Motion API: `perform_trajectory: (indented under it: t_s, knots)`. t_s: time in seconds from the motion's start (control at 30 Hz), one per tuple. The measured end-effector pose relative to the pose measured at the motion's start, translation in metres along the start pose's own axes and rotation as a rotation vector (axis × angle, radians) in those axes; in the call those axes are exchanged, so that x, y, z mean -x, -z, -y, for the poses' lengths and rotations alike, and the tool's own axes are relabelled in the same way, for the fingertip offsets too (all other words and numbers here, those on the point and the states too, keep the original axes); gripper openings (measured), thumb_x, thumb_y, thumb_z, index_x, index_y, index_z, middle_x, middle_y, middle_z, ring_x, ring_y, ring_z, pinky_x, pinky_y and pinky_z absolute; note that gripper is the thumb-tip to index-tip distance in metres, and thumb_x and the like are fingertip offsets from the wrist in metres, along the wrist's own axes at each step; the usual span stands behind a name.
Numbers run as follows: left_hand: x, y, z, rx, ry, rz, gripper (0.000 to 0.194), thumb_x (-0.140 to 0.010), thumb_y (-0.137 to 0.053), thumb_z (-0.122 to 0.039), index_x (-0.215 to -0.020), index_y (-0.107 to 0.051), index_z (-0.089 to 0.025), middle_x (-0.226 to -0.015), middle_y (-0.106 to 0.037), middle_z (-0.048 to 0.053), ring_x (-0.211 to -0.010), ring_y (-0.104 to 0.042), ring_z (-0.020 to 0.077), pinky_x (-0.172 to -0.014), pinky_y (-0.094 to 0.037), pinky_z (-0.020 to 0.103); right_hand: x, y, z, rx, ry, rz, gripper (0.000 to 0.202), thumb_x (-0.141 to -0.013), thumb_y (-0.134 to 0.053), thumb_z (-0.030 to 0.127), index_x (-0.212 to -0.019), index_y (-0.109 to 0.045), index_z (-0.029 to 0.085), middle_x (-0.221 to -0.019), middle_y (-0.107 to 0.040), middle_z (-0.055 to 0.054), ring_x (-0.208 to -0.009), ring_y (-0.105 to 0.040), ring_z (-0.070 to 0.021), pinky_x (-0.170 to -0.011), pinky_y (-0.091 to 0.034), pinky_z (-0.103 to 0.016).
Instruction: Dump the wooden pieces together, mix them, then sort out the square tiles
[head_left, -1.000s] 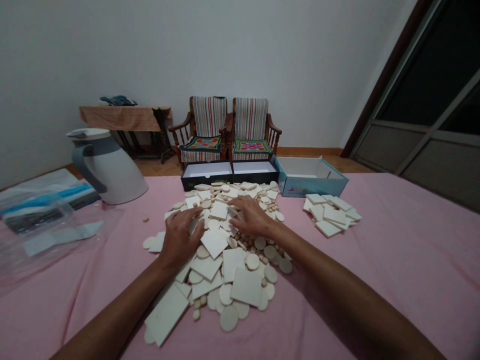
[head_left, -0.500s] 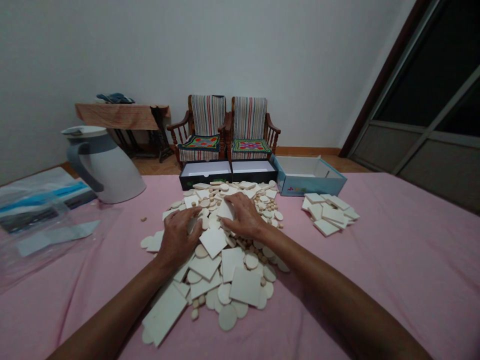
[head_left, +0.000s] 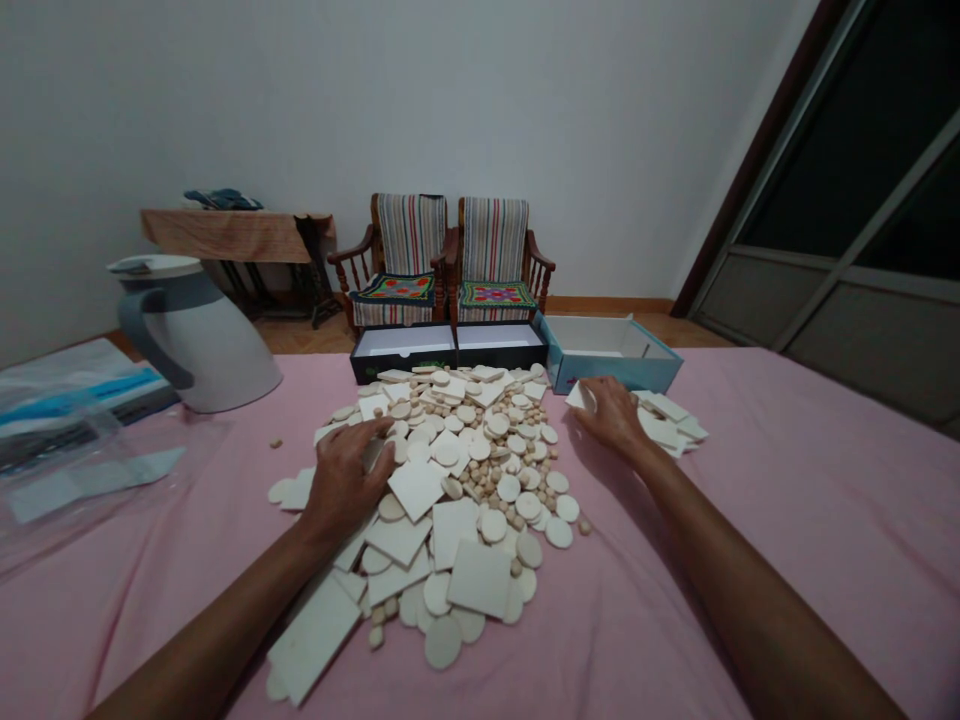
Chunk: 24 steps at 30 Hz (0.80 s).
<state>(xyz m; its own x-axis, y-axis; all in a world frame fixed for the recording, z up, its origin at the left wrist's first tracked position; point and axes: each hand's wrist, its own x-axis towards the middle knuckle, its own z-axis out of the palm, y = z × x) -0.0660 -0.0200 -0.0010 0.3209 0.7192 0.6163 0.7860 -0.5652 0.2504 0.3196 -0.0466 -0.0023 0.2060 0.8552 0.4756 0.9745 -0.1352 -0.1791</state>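
Note:
A heaped pile of pale wooden pieces (head_left: 480, 580) lies before me: squares, round discs and small cubes. My right hand (head_left: 611, 415) is pinched on a white square wooden tile (head_left: 579, 397), in the gap between the pile and a smaller heap of square tiles (head_left: 667, 420). The wrist partly hides that heap. At the pile's left side rests my left hand (head_left: 346, 470), fingers curved and thumb apart, with loose pieces under and beside it. No piece is clearly held there.
Two black box trays (head_left: 405, 345) and a light blue box (head_left: 615, 355) stand behind the pile. A white and grey jug (head_left: 217, 340) and clear plastic packaging (head_left: 97, 480) are at the left on the pink cloth (head_left: 787, 480). Two wooden armchairs (head_left: 491, 240) stand beyond.
My right hand has carried a square tile from the middle of the pile rightward to beside the smaller heap. The left hand has stayed on the pile. The view has shifted slightly.

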Motion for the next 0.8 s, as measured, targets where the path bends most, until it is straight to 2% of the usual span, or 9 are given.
perform_trajectory:
  t_s: [0.1,0.2,0.37,0.5,0.63,0.8]
  knots:
    - [0.0,0.001,0.0,0.004,0.012,-0.002,0.034,-0.086,-0.044,-0.033,-0.11,-0.06,-0.015,-0.113,-0.066,0.011,-0.106,-0.058,0.0263,-0.097,-0.036,0.045,-0.002,-0.001,-0.002,-0.02,0.008,-0.063,0.04,-0.08,-0.054,0.024,-0.118,-0.057,0.017,-0.12,-0.056,-0.014,-0.109,-0.048,-0.0293,-0.089,-0.033,-0.043]
    - [0.001,0.001,-0.001,0.013,0.017,0.001,0.034,-0.086,-0.044,-0.034,-0.109,-0.06,-0.015,-0.113,-0.066,0.011,-0.106,-0.058,0.0268,-0.097,-0.036,0.045,-0.003,0.001,0.008,-0.11,0.005,-0.051,0.03,-0.082,-0.05,0.022,-0.109,-0.062,0.016,-0.114,-0.061,-0.013,-0.107,-0.051,-0.0277,-0.09,-0.034,-0.042]
    - [0.001,0.0,0.0,0.012,0.025,0.005,0.034,-0.086,-0.045,-0.034,-0.11,-0.06,-0.016,-0.112,-0.067,0.01,-0.107,-0.057,0.0267,-0.098,-0.036,0.044,0.007,0.005,0.05,-0.448,0.152,0.078,0.021,-0.079,-0.053,0.018,-0.095,-0.067,0.017,-0.097,-0.067,-0.008,-0.093,-0.059,-0.0207,-0.085,-0.042,-0.035]
    - [0.002,0.0,0.001,0.013,0.015,0.005,0.033,-0.086,-0.046,-0.033,-0.11,-0.06,-0.016,-0.111,-0.067,0.01,-0.106,-0.057,0.0263,-0.096,-0.037,0.044,0.02,0.005,0.09,-0.586,0.35,0.142,0.026,-0.074,-0.06,0.015,-0.099,-0.066,0.015,-0.098,-0.066,-0.009,-0.094,-0.058,-0.02,-0.085,-0.043,-0.035]
    - [0.002,0.0,0.0,0.015,0.013,0.008,0.033,-0.086,-0.046,-0.033,-0.111,-0.059,-0.015,-0.111,-0.067,0.01,-0.106,-0.057,0.0264,-0.096,-0.037,0.044,0.025,0.004,0.12,-0.571,0.498,0.232,0.028,-0.073,-0.062,0.015,-0.101,-0.065,0.015,-0.1,-0.064,-0.009,-0.096,-0.054,-0.0202,-0.085,-0.041,-0.034]
    - [0.001,0.001,-0.002,0.027,0.021,0.005,0.033,-0.086,-0.044,-0.033,-0.109,-0.06,-0.015,-0.111,-0.067,0.01,-0.106,-0.058,0.0269,-0.096,-0.036,0.045,0.024,0.009,0.15,-0.362,0.577,0.355,0.027,-0.075,-0.063,0.025,-0.101,-0.063,0.017,-0.1,-0.062,-0.009,-0.099,-0.05,-0.0238,-0.086,-0.036,-0.039]
